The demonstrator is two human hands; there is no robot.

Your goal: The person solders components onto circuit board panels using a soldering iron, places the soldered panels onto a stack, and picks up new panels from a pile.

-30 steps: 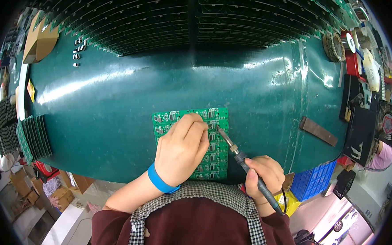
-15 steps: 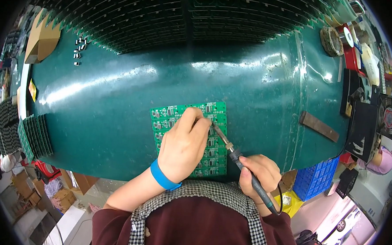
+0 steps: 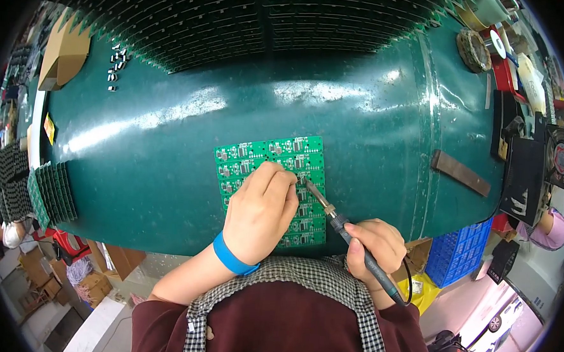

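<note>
Head view: right hand [image 3: 380, 248] holds the iron [image 3: 338, 221], slanting up-left to the green board [image 3: 299, 161] mid-frame; left hand [image 3: 258, 206], nearer, covers part; I can't tell its grip.

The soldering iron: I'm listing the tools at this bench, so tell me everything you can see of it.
The soldering iron is pen-shaped: a slim, metal-looking barrel narrowing to a tip, a brassy collar, then a dark grey handle with a teal section toward its rear and a black cord curving from the end. The right hand holds the handle slanted, tip pointing forward and left over the green circuit-board panel. Contact with the panel cannot be judged.
</note>
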